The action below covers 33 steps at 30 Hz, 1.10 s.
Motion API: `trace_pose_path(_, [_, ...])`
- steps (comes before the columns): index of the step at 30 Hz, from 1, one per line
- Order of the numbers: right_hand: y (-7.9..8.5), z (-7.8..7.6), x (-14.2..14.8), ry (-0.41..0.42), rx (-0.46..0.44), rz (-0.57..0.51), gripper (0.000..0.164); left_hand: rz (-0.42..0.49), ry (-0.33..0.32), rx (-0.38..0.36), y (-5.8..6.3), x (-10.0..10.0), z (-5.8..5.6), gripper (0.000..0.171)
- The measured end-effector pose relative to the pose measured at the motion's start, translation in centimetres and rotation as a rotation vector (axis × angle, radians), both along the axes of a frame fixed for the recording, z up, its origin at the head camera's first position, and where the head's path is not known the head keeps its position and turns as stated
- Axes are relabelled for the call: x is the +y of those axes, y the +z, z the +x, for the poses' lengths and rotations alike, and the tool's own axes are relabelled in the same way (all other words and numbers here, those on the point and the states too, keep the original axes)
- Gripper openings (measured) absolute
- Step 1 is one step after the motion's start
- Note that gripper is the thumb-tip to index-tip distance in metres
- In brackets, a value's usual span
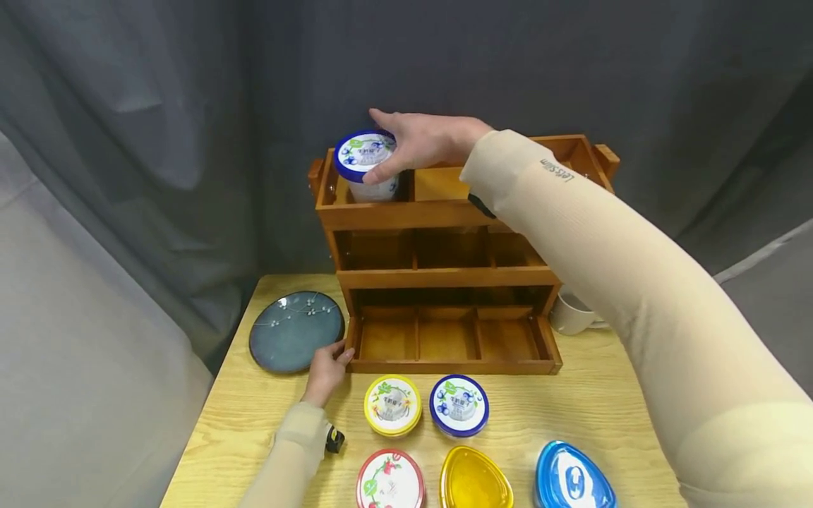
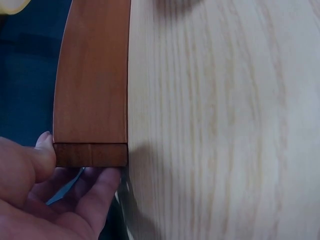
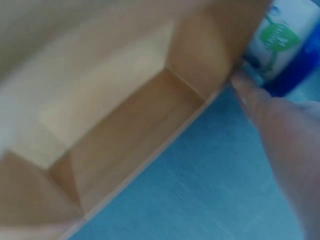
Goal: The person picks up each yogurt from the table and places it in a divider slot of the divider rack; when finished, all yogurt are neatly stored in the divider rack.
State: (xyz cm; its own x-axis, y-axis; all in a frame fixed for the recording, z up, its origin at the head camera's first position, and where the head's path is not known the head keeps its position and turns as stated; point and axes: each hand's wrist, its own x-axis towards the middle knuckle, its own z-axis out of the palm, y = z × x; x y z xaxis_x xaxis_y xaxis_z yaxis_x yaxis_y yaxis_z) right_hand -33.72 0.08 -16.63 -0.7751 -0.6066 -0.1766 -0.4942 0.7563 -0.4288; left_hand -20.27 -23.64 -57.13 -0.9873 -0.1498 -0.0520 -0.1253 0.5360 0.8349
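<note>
**Tub at the top tray's left end: lid and balance to watch**

We note the right hand (image 1: 424, 143) grasping a blueberry-print tub (image 1: 367, 164) in the left compartment (image 1: 341, 192) of the top tray (image 1: 444, 214), near that tray's front left corner. We cannot tell if the tub's base meets the compartment floor. Below, the left hand (image 1: 326, 372) has thumb and fingers on the bottom tray (image 1: 451, 367), at its front left corner.

Risks, in our judgement:

- Grip sits high, by the blue lid (image 1: 356, 156); lifting on the lid alone could pop it off.
- Tub fills much of the compartment; its base could snag the front wall if slanted.
- Weight high at 1 end could rock the tiers, more so if the left hand lets go.
- Right sleeve (image 1: 571, 212) crosses the top tray's right half; a low elbow could nudge it.
- A backward jerk of the left hand could shove the blue plate (image 1: 295, 335) towards the table's (image 1: 219, 430) left edge.
</note>
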Motion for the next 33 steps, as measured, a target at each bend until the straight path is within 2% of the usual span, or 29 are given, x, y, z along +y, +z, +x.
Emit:
trace_pose_path(4, [1.0,1.1,0.6,-0.002,0.142,-0.007,0.113,0.003,-0.006,0.006,-0.3,-0.3,-0.4,0.04])
trace_pose_path(7, [1.7,2.6,1.3,0.005,0.264,-0.083,0.097,0.003,-0.011,0.004,-0.4,-0.7,-0.8,0.041])
trace_pose_path(12, [1.9,6.4,3.5,0.05,0.48,-0.236,0.066,-0.01,-0.012,-0.003,-0.3,-1.3,-1.5,0.041])
trace_pose_path(16, [0.6,9.5,5.5,0.097,0.586,-0.351,0.049,-0.011,-0.009,0.013,0.2,-1.6,-1.9,0.041])
trace_pose_path(20, [-2.3,12.2,7.4,0.146,0.633,-0.427,0.041,-0.011,-0.001,0.012,0.6,-2.1,-2.1,0.042])
trace_pose_path(24, [-6.7,14.4,9.3,0.162,0.614,-0.439,0.042,0.004,0.013,-0.012,0.8,-2.5,-2.0,0.044])
trace_pose_path(27, [-10.5,15.7,10.7,0.126,0.55,-0.406,0.046,0.026,0.022,-0.033,1.0,-2.7,-1.8,0.046])
trace_pose_path(33, [-17.9,17.3,13.2,0.016,0.332,-0.27,0.057,0.016,0.023,-0.03,1.3,-3.0,-1.5,0.045])
